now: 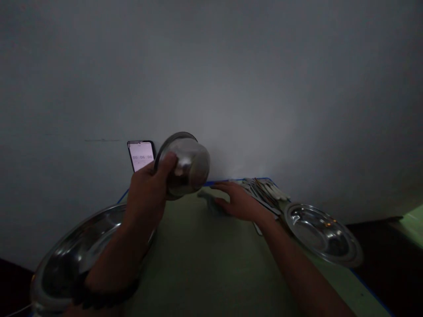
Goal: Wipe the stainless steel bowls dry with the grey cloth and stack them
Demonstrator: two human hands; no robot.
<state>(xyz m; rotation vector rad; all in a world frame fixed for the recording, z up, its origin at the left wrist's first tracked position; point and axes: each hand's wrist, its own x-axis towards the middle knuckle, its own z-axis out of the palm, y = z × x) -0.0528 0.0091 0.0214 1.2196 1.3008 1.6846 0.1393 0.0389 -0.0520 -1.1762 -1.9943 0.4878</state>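
Note:
A shiny steel bowl is in my left hand, raised above the table and tipped so its rounded outside faces right. My thumb presses on the bowl's side; the other fingers are hidden behind it. A dark band circles my left wrist. My right hand reaches low over the table with fingers stretched and thumb apart. Beside its thumb and fingertips is a blurred greyish cloth; whether the hand touches it is unclear.
A large steel basin stands at the left, partly behind my left forearm. At the right is a wide shallow steel basin. Several pieces of cutlery lie near the wall. A phone showing a timer leans there. The green table has blue edges.

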